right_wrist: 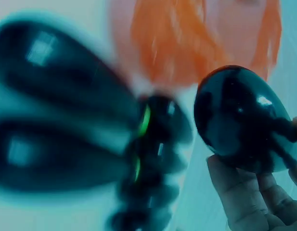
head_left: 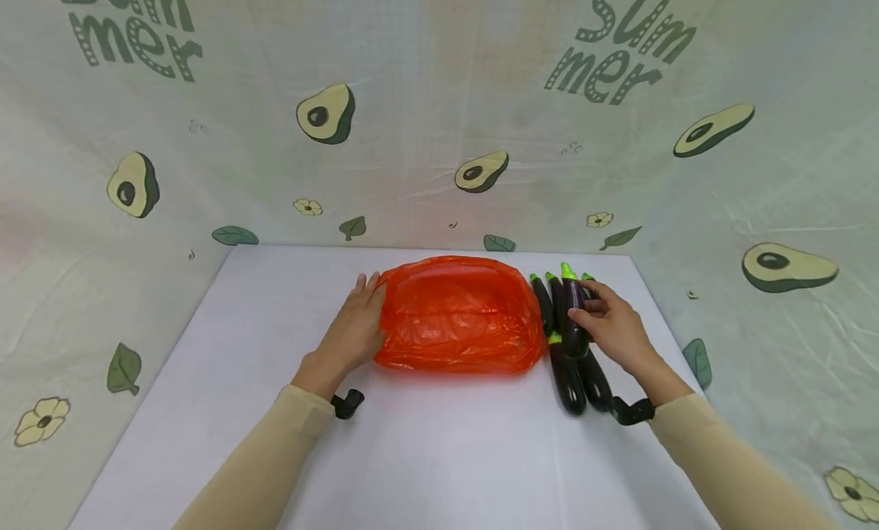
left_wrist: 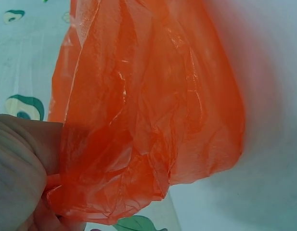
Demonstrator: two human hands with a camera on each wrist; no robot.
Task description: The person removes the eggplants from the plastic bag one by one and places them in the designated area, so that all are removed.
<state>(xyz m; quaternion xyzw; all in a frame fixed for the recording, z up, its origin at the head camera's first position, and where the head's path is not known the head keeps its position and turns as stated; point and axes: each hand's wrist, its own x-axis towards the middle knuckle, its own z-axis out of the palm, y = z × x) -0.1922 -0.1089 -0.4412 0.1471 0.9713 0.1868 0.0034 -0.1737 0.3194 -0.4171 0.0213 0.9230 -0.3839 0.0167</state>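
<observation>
A thin red plastic bag (head_left: 460, 316) lies spread on the white table, its edge toward my left hand. My left hand (head_left: 359, 324) is at the bag's left side. In the left wrist view the bag's edge passes between the thumb and fingers of that hand (left_wrist: 18, 173), which grips it. On the right, my right hand (head_left: 614, 328) holds a dark purple eggplant (head_left: 574, 309) with a bright green stem end, above other eggplants. The round bottom of the held eggplant (right_wrist: 239, 120) faces the right wrist camera, apart from the others.
Several eggplants lie in two rows beside the bag's right side: front ones (head_left: 567, 381) and back ones (head_left: 542, 305). Behind the white table (head_left: 467, 454) hangs a cloth (head_left: 412, 133) printed with avocados and leaves. Black straps (head_left: 632, 412) sit on the wrists.
</observation>
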